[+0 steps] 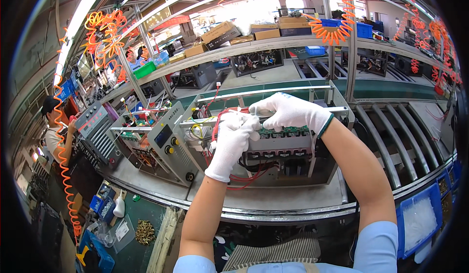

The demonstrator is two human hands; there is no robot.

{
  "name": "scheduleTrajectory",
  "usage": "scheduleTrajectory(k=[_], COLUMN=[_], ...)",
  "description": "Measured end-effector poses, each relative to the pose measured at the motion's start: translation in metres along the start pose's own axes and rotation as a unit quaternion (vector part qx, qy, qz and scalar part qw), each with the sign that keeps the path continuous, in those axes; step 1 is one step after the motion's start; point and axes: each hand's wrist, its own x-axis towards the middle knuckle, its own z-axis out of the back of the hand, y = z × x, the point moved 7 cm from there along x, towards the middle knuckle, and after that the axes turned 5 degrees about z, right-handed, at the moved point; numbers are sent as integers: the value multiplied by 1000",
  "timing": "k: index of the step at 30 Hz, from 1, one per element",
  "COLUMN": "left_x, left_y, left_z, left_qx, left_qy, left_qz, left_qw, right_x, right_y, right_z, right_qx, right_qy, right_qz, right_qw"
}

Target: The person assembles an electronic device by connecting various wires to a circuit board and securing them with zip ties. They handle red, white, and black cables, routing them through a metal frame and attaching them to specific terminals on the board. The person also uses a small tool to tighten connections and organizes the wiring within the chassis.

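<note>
A blue bin [401, 228] at the right is full of clear, whitish stuff. Small blue bins [94, 203] on the left hold little bits. Near them, on a green table [132, 257], stand a white bottle [119, 205] and a pile of brass-colored pieces [145, 232]. A green bin [144, 70] sits up on the shelf [205, 55]; I cannot tell what is in it.

The open machine [293, 168] is like a big gray box. Green boards [283, 132], black parts and red wires [246, 178] are inside. It stands right in front of the person, under both gloved hands. The left hand [232, 143] has its fingers bent close together beside the red wires near the top. The right hand [293, 114] reaches over from the other side, its fingers curved and their tips close to the left ones. Something small and white is by the fingertips, but I cannot tell if either hand is gripping it.
</note>
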Motion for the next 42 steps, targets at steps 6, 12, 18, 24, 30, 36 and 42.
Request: scheduleTrajectory(k=[6,12,18,24,30,36,42], left_x=[2,9,13,16,-38,-35,-76], left_y=[1,-22,-34,-25,-22,21,54], left_z=[-3,1,-11,-2,-3,-12,27], left_qx=[-3,184,332,232,-67,17,-18], left_qy=[-5,-87,-187,-180,-88,-25,41], left_qz=[0,-217,-152,-308,-140,-157,39], left_qw=[1000,955,912,905,984,987,998], right_x=[-4,3,-7,3,-1,2,-43], right_y=[2,9,4,10,3,2,52], right_z=[1,-5,1,-6,-2,-5,-24], right_qx=[10,-74,-69,-70,-44,-30,-228], right_qy=[-18,-9,-57,-40,-44,-25,-278], right_qz=[8,113,12,59,23,5,300], right_qw=[1000,991,996,995,998,999,884])
